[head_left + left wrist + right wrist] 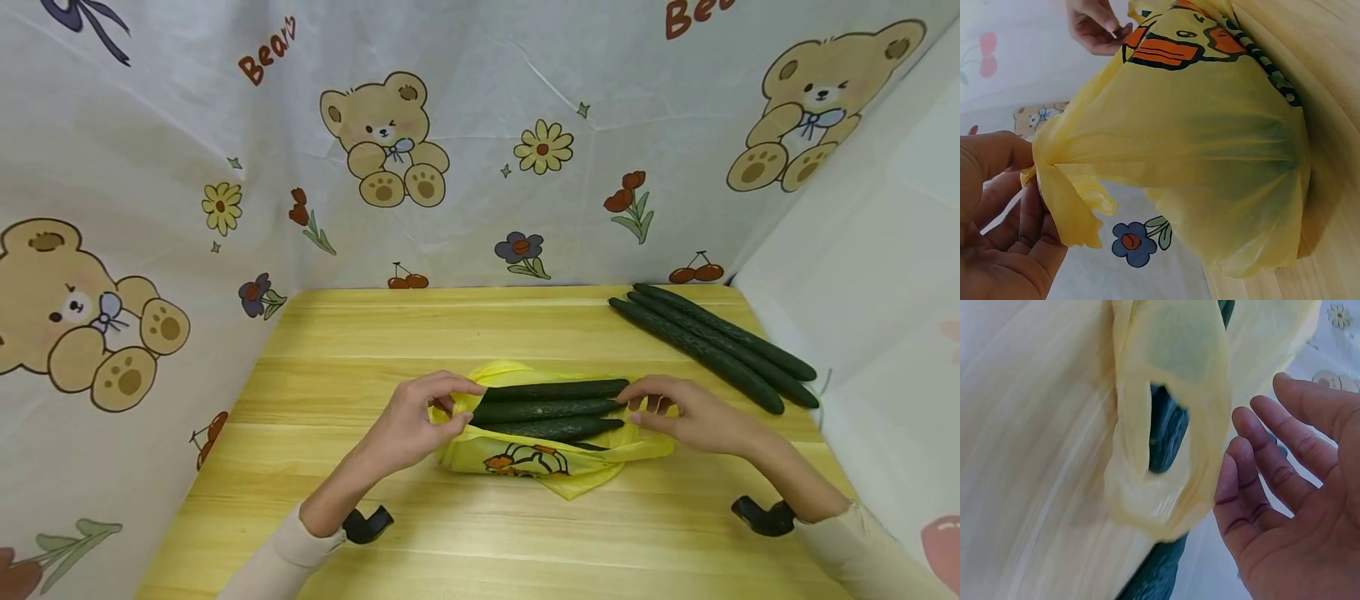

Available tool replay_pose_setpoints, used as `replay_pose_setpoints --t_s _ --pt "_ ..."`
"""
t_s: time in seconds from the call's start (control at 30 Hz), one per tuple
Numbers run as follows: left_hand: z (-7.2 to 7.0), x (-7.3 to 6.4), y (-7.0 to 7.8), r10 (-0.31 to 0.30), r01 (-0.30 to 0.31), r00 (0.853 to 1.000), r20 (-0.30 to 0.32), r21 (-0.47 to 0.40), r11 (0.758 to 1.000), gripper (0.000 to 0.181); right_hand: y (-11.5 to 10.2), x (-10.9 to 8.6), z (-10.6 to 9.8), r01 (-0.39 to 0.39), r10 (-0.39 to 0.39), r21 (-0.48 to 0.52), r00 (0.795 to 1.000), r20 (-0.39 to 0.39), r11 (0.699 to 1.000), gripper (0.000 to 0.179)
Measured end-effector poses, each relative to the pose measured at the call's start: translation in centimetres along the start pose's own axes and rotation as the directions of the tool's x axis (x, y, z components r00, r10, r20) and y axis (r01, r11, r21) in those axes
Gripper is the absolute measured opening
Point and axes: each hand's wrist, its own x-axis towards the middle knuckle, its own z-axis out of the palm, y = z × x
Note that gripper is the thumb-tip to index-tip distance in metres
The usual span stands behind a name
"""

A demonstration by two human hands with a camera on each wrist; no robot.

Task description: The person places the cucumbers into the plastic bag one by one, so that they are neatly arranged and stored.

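A yellow plastic bag (465,458) with a printed cartoon lies on the table, its mouth spread. Several dark green cucumbers (551,410) lie side by side inside it. My left hand (420,417) pinches the bag's edge at the left end between thumb and fingers; in the left wrist view the film (1235,206) is pulled taut from that grip. At the right end, my right hand (690,412) is beside the cucumber tips and the bag handle. The right wrist view shows its fingers (1288,481) loosely bent next to the handle loop (1207,481), with nothing between them.
Three more cucumbers (712,346) lie slanting on the wooden table (360,333) at the back right. A white cloth with printed bears (386,142) rises behind and at the left. A white wall (862,275) bounds the right side.
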Motion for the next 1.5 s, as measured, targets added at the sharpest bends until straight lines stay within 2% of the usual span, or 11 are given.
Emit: replay_pose_setpoints --t_s 0.2,0.33,0.5,0.67,0.77,0.87,0.97,1.1,1.3,1.5 --pt "0.3 0.0 -0.2 -0.013 0.01 0.998 0.06 0.044 0.999 0.03 1.1 -1.6 -0.6 -0.022 0.022 -0.008 0.998 -0.067 1.0 0.024" --pt "0.4 0.1 -0.3 -0.02 0.013 0.997 0.071 0.105 0.994 0.029 2.0 -2.7 -1.1 -0.042 0.036 -0.046 0.991 -0.127 0.998 0.026" --pt "0.7 0.5 -0.4 -0.021 0.009 0.998 0.052 0.217 0.976 0.026 3.4 -4.1 -1.9 -0.081 0.062 -0.078 0.973 -0.223 0.994 0.026" --pt "1.1 1.0 -0.6 0.011 -0.023 0.999 0.037 0.315 0.949 0.025 5.3 -5.5 -2.9 -0.178 0.143 -0.097 0.945 -0.295 0.979 0.025" --pt "1.3 1.3 -0.7 0.014 -0.023 0.999 0.032 0.318 0.948 0.028 7.0 -6.5 -3.4 -0.257 0.212 -0.1 0.921 -0.327 0.961 0.026" --pt "1.3 1.5 -0.8 -0.013 0.005 1.0 0.022 0.303 0.953 0.033 8.8 -7.4 -3.9 -0.322 0.268 -0.104 0.898 -0.35 0.941 0.028" --pt "1.3 1.6 -0.7 -0.037 0.031 0.999 0.015 0.298 0.954 0.039 10.8 -8.4 -4.3 -0.383 0.312 -0.133 0.874 -0.372 0.914 0.032" --pt "1.1 1.7 -0.6 -0.043 0.033 0.999 0.025 0.307 0.951 0.048 12.9 -9.6 -4.5 -0.456 0.366 -0.168 0.846 -0.388 0.874 0.041" --pt "1.0 1.8 -0.4 -0.051 0.023 0.996 0.08 0.312 0.95 0.057 14.7 -10.7 -4.3 -0.482 0.372 -0.216 0.836 -0.404 0.849 0.051" --pt "0.9 1.6 -0.1 -0.044 0.005 0.992 0.116 0.323 0.946 0.063 14.8 -10.4 -4.0 -0.504 0.395 -0.244 0.834 -0.385 0.828 0.064"
